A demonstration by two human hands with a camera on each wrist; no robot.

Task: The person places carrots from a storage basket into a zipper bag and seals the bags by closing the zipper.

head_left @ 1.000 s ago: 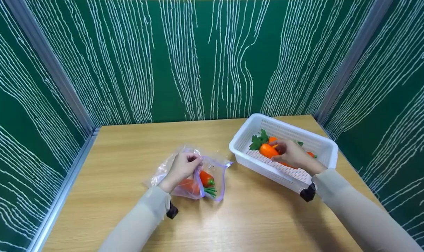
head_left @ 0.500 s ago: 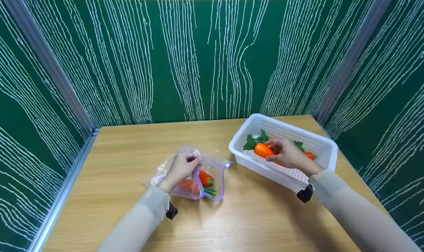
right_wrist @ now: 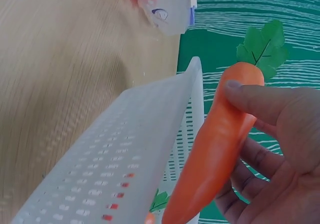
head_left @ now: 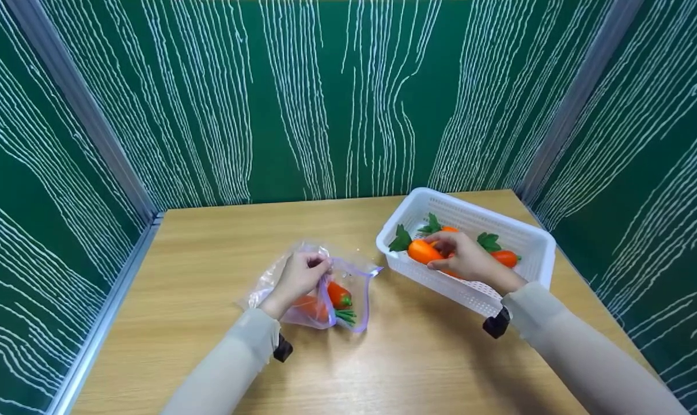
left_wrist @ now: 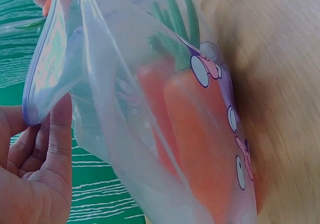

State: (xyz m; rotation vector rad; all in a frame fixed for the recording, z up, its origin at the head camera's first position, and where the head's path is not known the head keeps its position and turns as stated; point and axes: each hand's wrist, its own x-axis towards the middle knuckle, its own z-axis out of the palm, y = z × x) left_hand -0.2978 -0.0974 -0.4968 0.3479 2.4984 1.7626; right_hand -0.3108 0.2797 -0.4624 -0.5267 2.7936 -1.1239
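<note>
On the bag [left_wrist: 210, 134], cartoon mice print, seemingly no readable writing.

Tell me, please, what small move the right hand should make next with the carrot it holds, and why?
Probably carry the carrot leftward over the basket rim toward the bag. The right hand has it in a firm grip above the basket's near-left corner, and the left hand pinches the bag's edge, holding its mouth open toward the basket, with other carrots inside.
</note>
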